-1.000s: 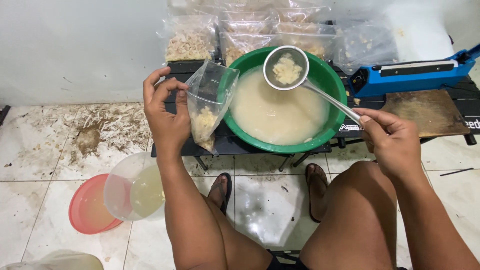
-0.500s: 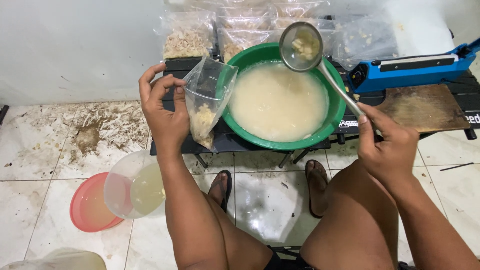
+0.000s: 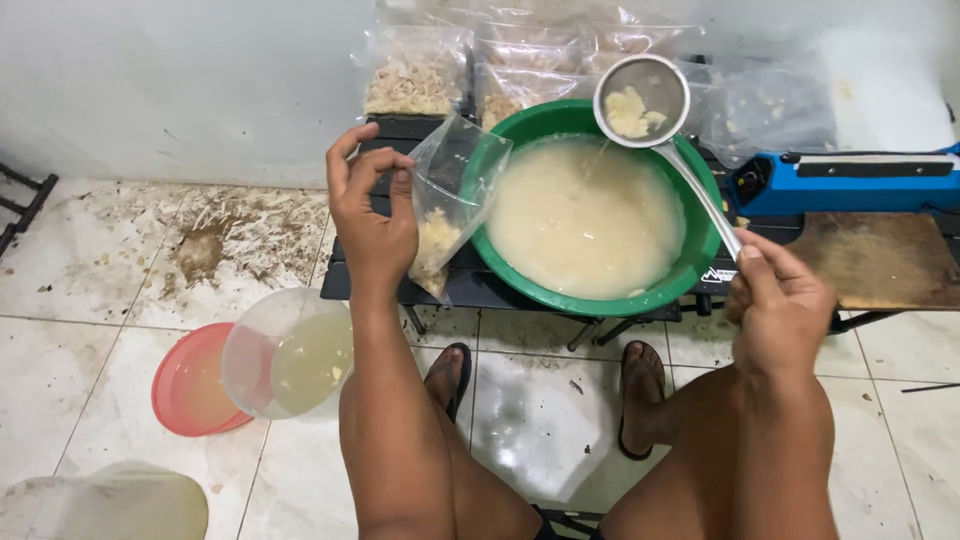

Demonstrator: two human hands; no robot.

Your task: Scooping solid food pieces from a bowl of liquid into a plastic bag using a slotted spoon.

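Gripped the long handle of a metal strainer (image 3: 641, 101) in the right hand (image 3: 785, 300), fingers closed firmly around the end of the handle and thumb pressed on top. Kept the strainer high above the far right rim of the green basin (image 3: 708, 215), with a small heap of pale soft pieces (image 3: 630, 108) inside it. One second before, carried it lower and closer to the middle of the cloudy liquid (image 3: 585, 215); since then raised it and moved it toward the back, so most likely let the pieces drain. Possibly a thin trickle under the strainer, but too faint to say for sure. Pinched a clear plastic bag (image 3: 455, 195) at its mouth with the left hand (image 3: 372, 225), thumb and first fingers closed on the edge, the other fingers half curled and free. Held the bag in nearly the same place as before, open, touching the left rim of the basin, already partly filled with the same pale pieces. Not yet brought the strainer over the bag. Behind the basin, filled bags (image 3: 415, 75); at the right, a blue sealing machine (image 3: 850, 182) and a wooden board (image 3: 880, 260); on the floor, a clear tub (image 3: 285, 350) beside a pink lid (image 3: 185, 385).
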